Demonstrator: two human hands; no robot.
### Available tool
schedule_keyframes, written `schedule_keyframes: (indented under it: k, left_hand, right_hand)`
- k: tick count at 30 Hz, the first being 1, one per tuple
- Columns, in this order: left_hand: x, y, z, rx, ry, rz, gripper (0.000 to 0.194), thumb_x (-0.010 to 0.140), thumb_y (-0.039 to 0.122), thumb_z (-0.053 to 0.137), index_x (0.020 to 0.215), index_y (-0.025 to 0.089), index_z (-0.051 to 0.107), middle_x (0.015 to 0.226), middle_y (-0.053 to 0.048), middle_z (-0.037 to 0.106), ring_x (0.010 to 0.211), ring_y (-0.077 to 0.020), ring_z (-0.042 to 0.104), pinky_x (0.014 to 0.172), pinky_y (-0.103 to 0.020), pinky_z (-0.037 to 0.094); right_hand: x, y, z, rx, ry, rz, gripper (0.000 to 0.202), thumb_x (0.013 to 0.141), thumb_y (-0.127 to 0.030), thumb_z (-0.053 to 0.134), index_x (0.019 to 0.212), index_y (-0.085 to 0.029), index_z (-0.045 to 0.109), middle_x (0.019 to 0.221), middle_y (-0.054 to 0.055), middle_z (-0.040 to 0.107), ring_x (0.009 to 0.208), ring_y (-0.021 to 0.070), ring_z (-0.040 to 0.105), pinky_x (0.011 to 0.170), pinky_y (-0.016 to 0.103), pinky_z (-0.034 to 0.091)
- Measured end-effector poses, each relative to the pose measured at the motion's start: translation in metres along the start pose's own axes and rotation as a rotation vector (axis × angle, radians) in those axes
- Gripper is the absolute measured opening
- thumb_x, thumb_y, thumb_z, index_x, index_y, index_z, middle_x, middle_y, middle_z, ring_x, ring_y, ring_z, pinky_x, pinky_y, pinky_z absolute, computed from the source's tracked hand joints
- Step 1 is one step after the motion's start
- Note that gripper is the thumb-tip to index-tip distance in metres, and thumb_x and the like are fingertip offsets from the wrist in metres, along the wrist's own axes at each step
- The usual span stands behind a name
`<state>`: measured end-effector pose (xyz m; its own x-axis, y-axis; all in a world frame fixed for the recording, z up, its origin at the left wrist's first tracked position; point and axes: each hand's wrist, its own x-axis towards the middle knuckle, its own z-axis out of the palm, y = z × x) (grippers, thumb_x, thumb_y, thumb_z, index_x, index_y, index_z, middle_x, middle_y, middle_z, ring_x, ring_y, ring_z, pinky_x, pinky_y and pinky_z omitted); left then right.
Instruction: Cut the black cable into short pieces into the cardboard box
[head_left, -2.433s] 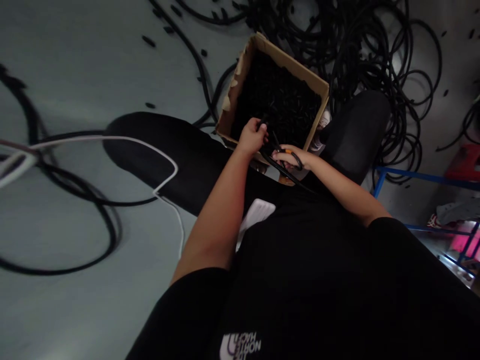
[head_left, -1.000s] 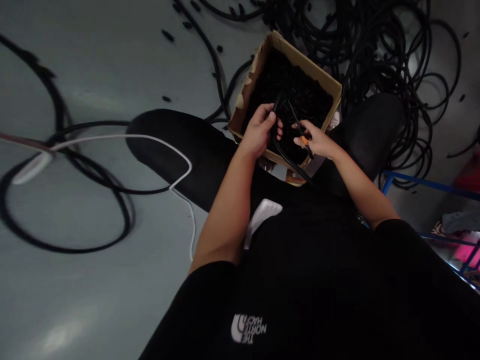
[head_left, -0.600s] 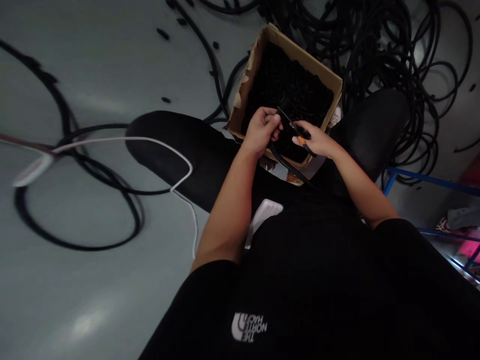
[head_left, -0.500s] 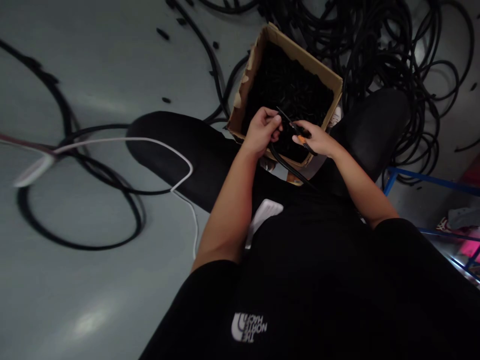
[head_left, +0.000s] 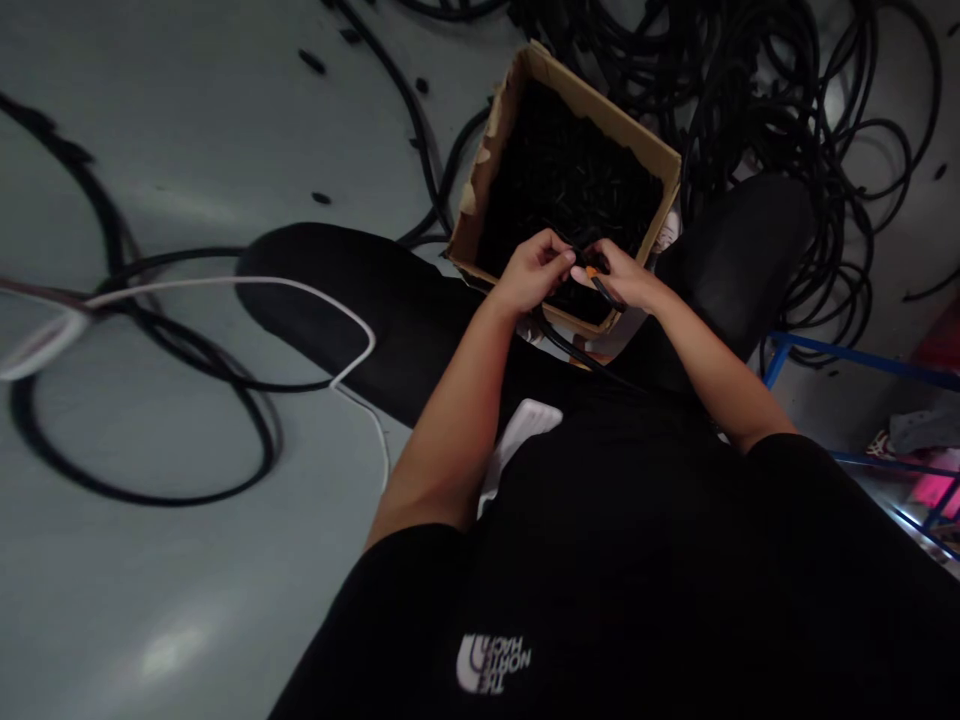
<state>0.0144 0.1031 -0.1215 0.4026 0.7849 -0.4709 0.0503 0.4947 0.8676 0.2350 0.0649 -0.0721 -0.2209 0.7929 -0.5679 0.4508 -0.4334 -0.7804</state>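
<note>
Over the near side of an open cardboard box (head_left: pixel 471 200) filled with small black pieces, my two hands meet with fingertips almost touching. My left hand (head_left: pixel 534 270) is closed on a black hose (head_left: pixel 574 350) that hangs down toward my lap. Closed around scissors with orange and black handles (head_left: pixel 604 288) is my right hand (head_left: pixel 624 275). The blades are dark and hard to make out against the black pieces (head_left: pixel 570 180).
A tangle of black hoses (head_left: pixel 787 130) lies behind and right of the box. Looped hose (head_left: pixel 142 500) and a white cable (head_left: pixel 300 288) are at the left. A blue metal frame (head_left: pixel 862 355) stands at the right. Small black bits lie on the floor (head_left: pixel 225 120).
My hands have come closer together, my left hand moving slightly right and down. The scissor blades, seen pointing up and left before, are now mostly hidden between the hands.
</note>
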Motion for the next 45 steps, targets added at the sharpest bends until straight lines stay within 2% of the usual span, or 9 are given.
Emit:
schedule_keyframes:
  k: [4, 9, 14, 18, 27, 33, 37, 40, 45]
  left_hand:
    - [0.000, -0.002, -0.001, -0.023, -0.012, -0.006, 0.052, 0.097, 0.056, 0.107, 0.091, 0.025, 0.065, 0.071, 0.001, 0.056, 0.057, -0.0165, 0.053, 0.053, -0.027, 0.034]
    - [-0.001, 0.001, -0.003, -0.095, -0.044, -0.037, 0.059, 0.097, 0.061, 0.106, 0.091, 0.026, 0.059, 0.068, 0.004, 0.057, 0.050, -0.0108, 0.041, 0.046, -0.024, 0.028]
    - [0.001, 0.002, -0.003, -0.108, -0.041, -0.038, 0.067, 0.093, 0.065, 0.108, 0.088, 0.026, 0.054, 0.065, 0.006, 0.056, 0.046, -0.0065, 0.034, 0.043, -0.019, 0.024]
    - [0.001, 0.003, -0.003, -0.108, -0.042, -0.072, 0.064, 0.097, 0.057, 0.108, 0.088, 0.026, 0.053, 0.066, 0.006, 0.056, 0.046, -0.0056, 0.035, 0.043, -0.019, 0.025]
    - [-0.010, 0.022, 0.002, 0.023, -0.041, -0.234, 0.038, 0.108, 0.029, 0.087, 0.091, 0.024, 0.054, 0.071, 0.006, 0.057, 0.050, -0.0066, 0.038, 0.046, -0.017, 0.031]
    - [-0.004, 0.014, 0.004, 0.067, 0.049, -0.262, 0.027, 0.113, 0.018, 0.073, 0.093, 0.024, 0.055, 0.073, 0.005, 0.057, 0.053, -0.0086, 0.041, 0.047, -0.018, 0.032]
    - [0.003, 0.000, 0.000, 0.107, 0.106, -0.208, 0.023, 0.116, 0.022, 0.071, 0.096, 0.023, 0.060, 0.075, 0.003, 0.059, 0.058, -0.0114, 0.050, 0.054, -0.021, 0.041]
    - [0.008, -0.014, -0.005, 0.141, 0.088, -0.176, 0.025, 0.116, 0.035, 0.078, 0.101, 0.023, 0.062, 0.078, 0.001, 0.066, 0.064, -0.0153, 0.060, 0.065, -0.026, 0.050]
    - [0.018, -0.029, -0.012, 0.288, 0.169, -0.116, 0.037, 0.115, 0.047, 0.082, 0.094, 0.025, 0.061, 0.072, 0.003, 0.063, 0.070, -0.0201, 0.064, 0.082, -0.033, 0.057]
  right_hand:
    - [0.000, -0.007, 0.000, -0.029, -0.003, 0.039, 0.039, 0.103, -0.050, 0.093, 0.120, -0.021, 0.075, 0.121, 0.007, 0.079, 0.117, 0.0280, 0.072, 0.113, 0.043, 0.062]
    - [-0.009, -0.021, -0.001, -0.045, 0.020, 0.072, 0.007, 0.101, -0.024, 0.079, 0.104, -0.020, 0.076, 0.096, 0.000, 0.073, 0.098, 0.0213, 0.066, 0.094, 0.032, 0.053]
    - [-0.016, -0.027, -0.002, -0.155, 0.021, 0.044, 0.014, 0.092, -0.014, 0.075, 0.105, -0.017, 0.079, 0.095, 0.001, 0.074, 0.095, 0.0213, 0.067, 0.092, 0.033, 0.049]
    - [-0.017, -0.023, -0.003, -0.270, 0.009, 0.009, 0.017, 0.093, -0.010, 0.072, 0.106, -0.016, 0.081, 0.100, 0.004, 0.078, 0.098, 0.0235, 0.071, 0.093, 0.033, 0.048]
    - [-0.016, -0.011, -0.006, -0.491, -0.028, 0.019, 0.023, 0.097, -0.009, 0.073, 0.114, -0.018, 0.085, 0.111, 0.008, 0.086, 0.105, 0.0261, 0.078, 0.093, 0.032, 0.049]
    - [-0.018, -0.017, -0.002, -0.471, -0.040, 0.041, 0.019, 0.102, -0.008, 0.075, 0.117, -0.017, 0.084, 0.110, 0.008, 0.086, 0.102, 0.0241, 0.078, 0.094, 0.031, 0.052]
    - [-0.016, -0.013, 0.003, -0.320, -0.077, 0.138, 0.024, 0.113, -0.018, 0.074, 0.136, -0.015, 0.083, 0.090, 0.000, 0.078, 0.081, 0.0193, 0.073, 0.090, 0.031, 0.056]
    - [-0.009, -0.006, 0.008, -0.167, -0.064, 0.162, 0.027, 0.120, -0.028, 0.076, 0.143, -0.015, 0.080, 0.092, -0.001, 0.075, 0.077, 0.0165, 0.072, 0.087, 0.031, 0.061]
    - [-0.008, -0.008, 0.014, 0.059, -0.144, 0.227, 0.031, 0.121, -0.035, 0.081, 0.147, -0.018, 0.074, 0.078, -0.004, 0.069, 0.062, 0.0164, 0.071, 0.059, 0.024, 0.058]
